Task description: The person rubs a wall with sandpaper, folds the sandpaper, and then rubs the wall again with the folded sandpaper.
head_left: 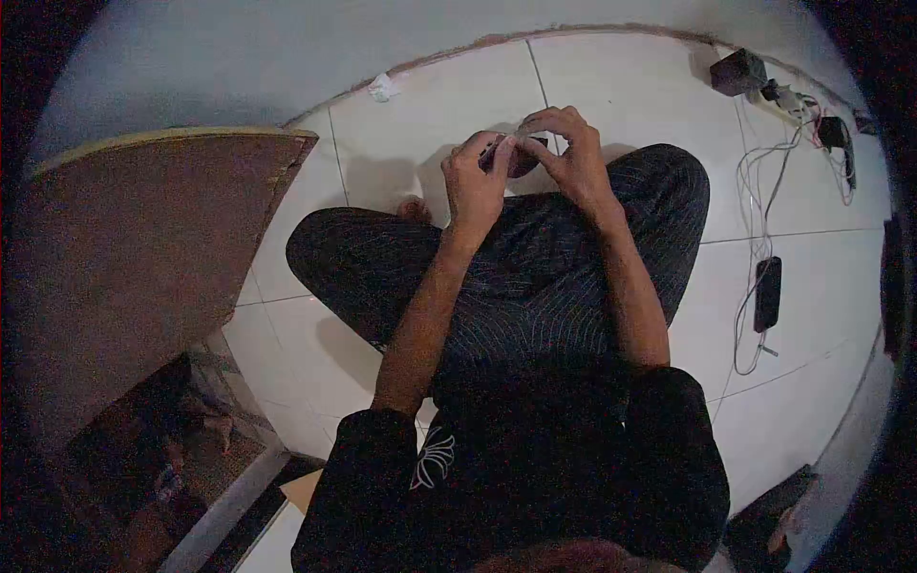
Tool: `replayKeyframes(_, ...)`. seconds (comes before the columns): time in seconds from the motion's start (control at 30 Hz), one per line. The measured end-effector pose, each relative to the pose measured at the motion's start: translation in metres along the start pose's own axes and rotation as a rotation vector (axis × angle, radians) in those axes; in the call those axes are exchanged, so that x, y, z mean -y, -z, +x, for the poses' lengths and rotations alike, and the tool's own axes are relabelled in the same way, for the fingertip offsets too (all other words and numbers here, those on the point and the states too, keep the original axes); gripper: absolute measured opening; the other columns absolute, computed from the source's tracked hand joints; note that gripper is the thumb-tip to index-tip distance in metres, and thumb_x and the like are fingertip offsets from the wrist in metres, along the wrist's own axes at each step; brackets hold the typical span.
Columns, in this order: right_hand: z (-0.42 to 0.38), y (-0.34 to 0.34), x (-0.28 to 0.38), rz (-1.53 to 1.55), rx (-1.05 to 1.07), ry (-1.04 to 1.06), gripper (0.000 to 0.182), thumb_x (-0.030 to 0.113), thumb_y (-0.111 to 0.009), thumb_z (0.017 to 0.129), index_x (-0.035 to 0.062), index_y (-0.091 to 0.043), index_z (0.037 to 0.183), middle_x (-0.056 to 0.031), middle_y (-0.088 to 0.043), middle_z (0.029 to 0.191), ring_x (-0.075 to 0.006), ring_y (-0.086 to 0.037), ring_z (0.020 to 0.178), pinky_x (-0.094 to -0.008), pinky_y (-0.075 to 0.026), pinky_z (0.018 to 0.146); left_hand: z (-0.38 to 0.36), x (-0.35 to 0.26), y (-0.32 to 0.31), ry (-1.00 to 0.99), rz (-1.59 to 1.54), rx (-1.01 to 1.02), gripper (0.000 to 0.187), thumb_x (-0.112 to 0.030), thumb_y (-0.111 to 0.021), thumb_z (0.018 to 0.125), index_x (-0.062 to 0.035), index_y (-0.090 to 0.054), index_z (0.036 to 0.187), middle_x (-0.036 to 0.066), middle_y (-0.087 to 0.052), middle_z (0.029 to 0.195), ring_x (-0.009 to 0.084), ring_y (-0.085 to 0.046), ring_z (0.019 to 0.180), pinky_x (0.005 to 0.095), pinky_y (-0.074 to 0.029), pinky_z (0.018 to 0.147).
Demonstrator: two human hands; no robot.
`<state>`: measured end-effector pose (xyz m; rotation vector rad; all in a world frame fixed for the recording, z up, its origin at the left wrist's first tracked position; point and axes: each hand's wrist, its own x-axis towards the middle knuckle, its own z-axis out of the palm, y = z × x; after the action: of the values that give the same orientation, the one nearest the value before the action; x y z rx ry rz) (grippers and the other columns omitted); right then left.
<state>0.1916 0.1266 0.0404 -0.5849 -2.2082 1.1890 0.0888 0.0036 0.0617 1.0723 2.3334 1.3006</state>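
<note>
My left hand (475, 183) is closed around a small dark reddish object (522, 165), whose kind I cannot make out. Its thumb points up toward the other hand. My right hand (576, 158) is closed in a pinch, with thumb and forefinger meeting the left fingertips at the object's upper edge. Something pale and tiny seems to sit between the fingertips, too small to name. Both hands are above the tiled floor, just beyond my crossed legs (525, 248) in dark striped trousers. Fingers hide much of the object.
A brown board (162, 248) stands at the left. On the right lie tangled white cables (764, 181), a black box-shaped thing (737, 73) and a long black device (768, 294). A crumpled white scrap (381, 88) rests by the wall.
</note>
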Motion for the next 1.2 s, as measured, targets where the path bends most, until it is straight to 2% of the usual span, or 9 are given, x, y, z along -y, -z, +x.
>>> replayKeyframes(0.13, -0.002, -0.003, -0.006, 0.082, -0.001, -0.06, 0.018, 0.009, -0.074, 0.081, 0.0041, -0.071, 0.097, -0.0077, -0.07, 0.098, -0.0223, -0.064, 0.091, -0.0344, -0.047, 0.088, 0.001, 0.005, -0.003, 0.004, -0.051, -0.009, 0.018, -0.017, -0.066, 0.088, 0.0007, -0.066, 0.091, 0.017, -0.068, 0.082, 0.0316, -0.066, 0.074, 0.0393, -0.05, 0.068)
replayKeyframes(0.2, -0.004, -0.005, -0.005, 0.169, -0.021, -0.153, 0.017, 0.012, -0.074, 0.079, 0.0046, -0.07, 0.094, -0.0075, -0.07, 0.094, -0.0234, -0.063, 0.086, -0.035, -0.05, 0.08, 0.0, 0.007, -0.003, -0.002, -0.009, 0.012, 0.019, -0.018, -0.066, 0.09, 0.0007, -0.068, 0.093, 0.013, -0.069, 0.08, 0.0174, -0.066, 0.072, 0.0315, -0.051, 0.066)
replayKeyframes(0.3, -0.002, 0.0, -0.007, 0.262, 0.088, -0.255, 0.018, 0.013, -0.072, 0.085, 0.0033, -0.07, 0.1, -0.0066, -0.07, 0.095, -0.0166, -0.064, 0.089, -0.0324, -0.049, 0.085, 0.0, 0.006, -0.003, 0.0, 0.001, 0.025, 0.018, -0.017, -0.067, 0.087, 0.0007, -0.067, 0.092, 0.016, -0.069, 0.083, 0.0314, -0.067, 0.077, 0.0393, -0.05, 0.07)
replayKeyframes(0.43, -0.003, -0.002, -0.015, 0.312, 0.095, -0.243, 0.02, 0.014, -0.071, 0.086, 0.0024, -0.068, 0.101, -0.0053, -0.069, 0.092, -0.0146, -0.063, 0.089, -0.0319, -0.049, 0.085, 0.001, 0.007, -0.004, 0.033, -0.118, 0.032, 0.017, -0.015, -0.067, 0.087, 0.0007, -0.067, 0.091, 0.015, -0.069, 0.085, 0.0309, -0.067, 0.08, 0.0389, -0.05, 0.072)
replayKeyframes(0.5, -0.003, -0.001, -0.012, 0.283, 0.101, -0.222, 0.021, 0.014, -0.07, 0.087, 0.002, -0.067, 0.103, -0.0048, -0.069, 0.092, -0.0146, -0.063, 0.09, -0.0322, -0.05, 0.085, 0.002, 0.01, -0.004, -0.049, -0.043, 0.009, 0.018, -0.016, -0.067, 0.089, 0.0003, -0.069, 0.096, 0.012, -0.072, 0.087, 0.0195, -0.068, 0.08, 0.0314, -0.053, 0.075)
replayKeyframes(0.73, -0.001, -0.005, -0.02, 0.357, 0.009, -0.188, 0.023, 0.022, -0.069, 0.085, 0.0029, -0.067, 0.099, -0.0094, -0.069, 0.09, -0.0185, -0.062, 0.083, -0.032, -0.048, 0.076, 0.002, 0.002, -0.001, -0.006, -0.055, -0.027, 0.016, -0.014, -0.067, 0.088, 0.0, -0.069, 0.095, 0.013, -0.071, 0.088, 0.0207, -0.068, 0.084, 0.0327, -0.051, 0.08)
replayKeyframes(0.93, -0.002, -0.005, -0.018, 0.253, -0.004, -0.187, 0.022, 0.021, -0.069, 0.086, 0.0059, -0.067, 0.102, -0.0077, -0.069, 0.096, -0.0201, -0.061, 0.086, -0.0328, -0.047, 0.08, 0.001, 0.004, -0.002, 0.022, -0.08, -0.024, 0.016, -0.014, -0.068, 0.087, -0.0001, -0.069, 0.096, 0.013, -0.071, 0.089, 0.021, -0.068, 0.085, 0.0325, -0.051, 0.08)
replayKeyframes(1.0, -0.002, -0.001, -0.011, 0.089, 0.052, -0.197, 0.021, 0.02, -0.067, 0.089, 0.0078, -0.068, 0.107, -0.0063, -0.069, 0.104, -0.0183, -0.062, 0.099, -0.0358, -0.045, 0.094, 0.001, 0.007, -0.003, 0.0, -0.056, -0.037, 0.018, -0.016, -0.068, 0.088, -0.0004, -0.069, 0.097, 0.013, -0.071, 0.089, 0.0205, -0.068, 0.085, 0.0326, -0.051, 0.081)
replayKeyframes(1.2, -0.004, -0.005, -0.013, 0.141, 0.011, -0.085, 0.026, 0.016, -0.074, 0.082, 0.0095, -0.069, 0.107, -0.0048, -0.067, 0.114, -0.0203, -0.06, 0.103, -0.0351, -0.046, 0.091, 0.001, 0.002, -0.001, 0.006, -0.035, -0.027, 0.02, -0.018, -0.068, 0.088, -0.0005, -0.069, 0.098, 0.011, -0.071, 0.089, 0.019, -0.068, 0.083, 0.0323, -0.051, 0.08)
